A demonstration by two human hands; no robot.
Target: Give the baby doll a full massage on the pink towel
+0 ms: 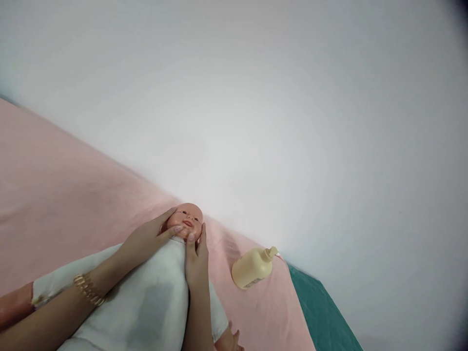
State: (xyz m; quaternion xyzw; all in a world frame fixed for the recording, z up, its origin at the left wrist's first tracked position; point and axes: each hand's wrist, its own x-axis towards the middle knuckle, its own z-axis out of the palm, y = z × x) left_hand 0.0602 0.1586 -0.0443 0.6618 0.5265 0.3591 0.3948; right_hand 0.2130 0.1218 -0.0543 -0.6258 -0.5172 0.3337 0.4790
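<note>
A baby doll (pixel 190 210) in a white top lies on its back with its head near the wall. My left hand (pixel 148 239), below a gold bracelet (pixel 87 288), cups the left side of the doll's head, thumb along the chin. On the other side my right hand (pixel 197 258) holds the doll's cheek and jaw, its thumb under the chin. The fingertips behind the head are hidden. Both forearms cross the doll's white top (pixel 157 297), which has a grey patch on the front.
To the right of the doll, a cream pump bottle (pixel 252 268) stands on the pink sheet (pixel 73 180). Beyond the sheet's right edge a green surface (pixel 321 312) shows. A plain white wall (pixel 256 107) rises behind everything.
</note>
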